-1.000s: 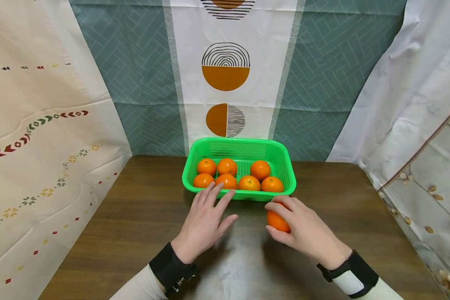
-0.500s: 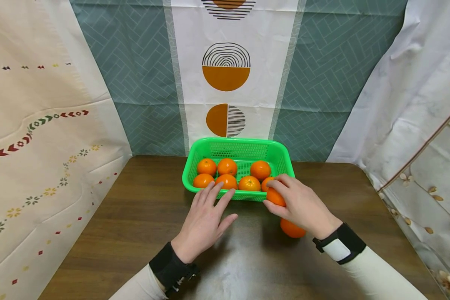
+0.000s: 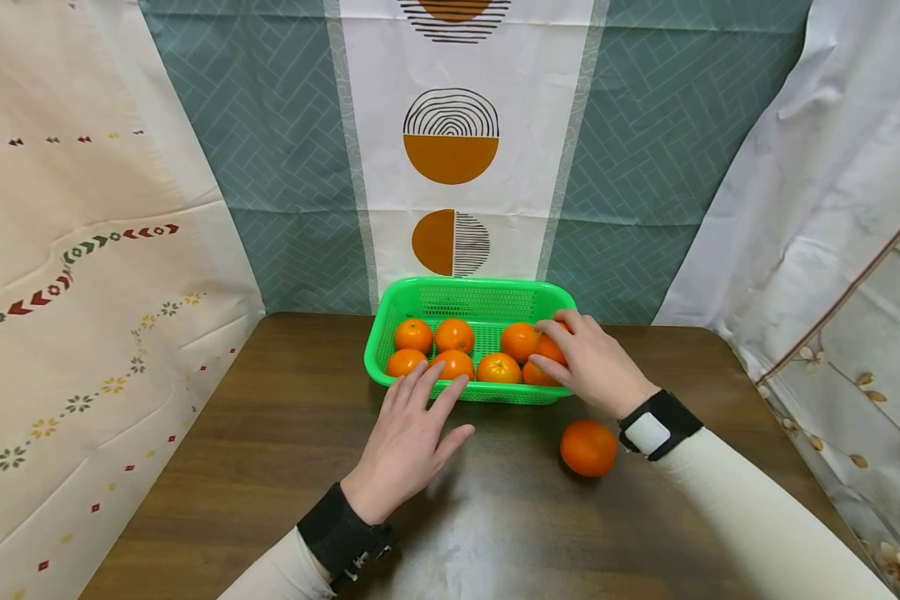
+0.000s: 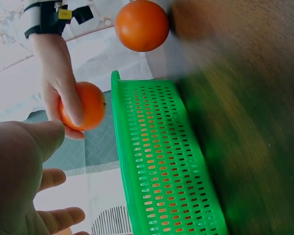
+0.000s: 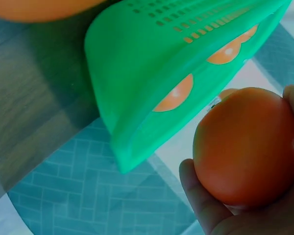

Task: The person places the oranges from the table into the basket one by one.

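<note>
My right hand [image 3: 603, 367] grips an orange [image 5: 245, 147] between thumb and fingers, above the right end of a green plastic basket [image 3: 487, 285]. In the left wrist view that held orange [image 4: 92, 105] hangs above the basket's rim. Several more oranges [image 3: 498, 367] lie inside the basket, in two rough rows. My left hand [image 3: 408, 450] is held out, fingers spread, near the basket's front wall, and holds nothing. A single orange [image 3: 588, 447] sits on the table in front of the basket's right end, below my right wrist.
The brown wooden table [image 3: 285, 433] carries the basket near its back edge. Behind it hangs a teal and white patterned cloth [image 3: 292, 167]. Patterned light cloths also line the left and right sides.
My right hand has carried the orange from in front of the basket forward and up over its right end. The orange on the table came into sight. My left hand stayed put.
</note>
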A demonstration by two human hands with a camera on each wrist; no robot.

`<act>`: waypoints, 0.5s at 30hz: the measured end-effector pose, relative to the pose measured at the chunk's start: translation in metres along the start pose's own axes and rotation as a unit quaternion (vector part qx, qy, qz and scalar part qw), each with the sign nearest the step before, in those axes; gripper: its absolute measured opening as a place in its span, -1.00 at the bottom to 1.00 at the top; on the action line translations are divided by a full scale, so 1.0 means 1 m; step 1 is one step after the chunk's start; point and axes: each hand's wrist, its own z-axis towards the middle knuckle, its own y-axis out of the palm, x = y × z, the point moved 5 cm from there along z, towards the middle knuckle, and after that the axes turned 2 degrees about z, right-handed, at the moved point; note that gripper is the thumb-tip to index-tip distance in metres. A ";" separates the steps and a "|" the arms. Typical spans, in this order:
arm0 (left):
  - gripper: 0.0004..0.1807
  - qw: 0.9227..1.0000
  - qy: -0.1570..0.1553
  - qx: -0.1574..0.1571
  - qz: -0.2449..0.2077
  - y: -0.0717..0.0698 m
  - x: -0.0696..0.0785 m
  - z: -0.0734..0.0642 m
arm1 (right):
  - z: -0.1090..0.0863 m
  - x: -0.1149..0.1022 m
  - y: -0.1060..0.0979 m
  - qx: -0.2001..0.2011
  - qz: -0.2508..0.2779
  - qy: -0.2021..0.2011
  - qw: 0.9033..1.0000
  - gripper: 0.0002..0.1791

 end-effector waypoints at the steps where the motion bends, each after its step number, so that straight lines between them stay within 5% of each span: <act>1: -0.26 1.000 -0.001 -0.002 0.000 0.000 0.000 0.000 | 0.003 0.002 0.002 -0.002 -0.003 0.001 1.000 -0.42; 15: -0.25 1.000 -0.009 -0.003 -0.001 -0.004 -0.002 0.000 | 0.027 0.032 0.023 -0.039 -0.012 0.039 0.998 -0.47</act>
